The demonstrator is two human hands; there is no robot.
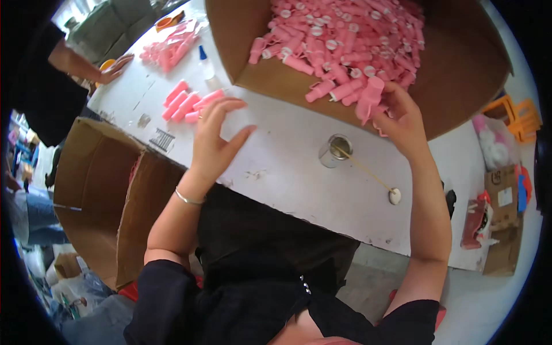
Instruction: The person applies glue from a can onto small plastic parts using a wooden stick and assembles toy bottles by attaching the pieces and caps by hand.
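Gripping pink piece (370, 100) in right hand (403, 119), toward two o'clock, by carton (460, 80). Holding left hand (214, 138) spread, apparently empty, at ten o'clock, near pink tubes (186, 106). Could tip tin (330, 156), toward three o'clock, by catching protruding stick (368, 172) with right forearm (429, 213).

At upper left, a person in black clothing (57, 106) is beside a grey-green sofa (106, 31). At lower left, a small brown carton (68, 265) sits among clutter. On the far right, an orange plastic frame (520, 119) is near a brown cardboard box (502, 192) bearing a white label (505, 198).
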